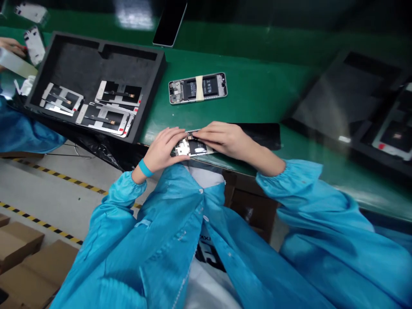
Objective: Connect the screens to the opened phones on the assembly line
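An opened phone [198, 148] with its inner board and black battery showing lies at the near edge of the green bench. My left hand [165, 146] grips its left end, thumb along the near side and fingers over the far side. The fingers of my right hand [225, 139] are pressed together at a small connector [189, 136] near the phone's far edge. What lies between those fingertips is hidden. A flat black panel [262, 134] extends from beneath my right hand; whether it is joined to the phone I cannot tell.
Another opened phone [198, 88] with a pale band lies beyond my hands. To the left, a black foam tray [128, 64] holds several screen parts [106, 120]. A dark phone [170, 23] lies farther back. Another tray [341, 98] is at right. A co-worker's hand [13, 45] is at far left.
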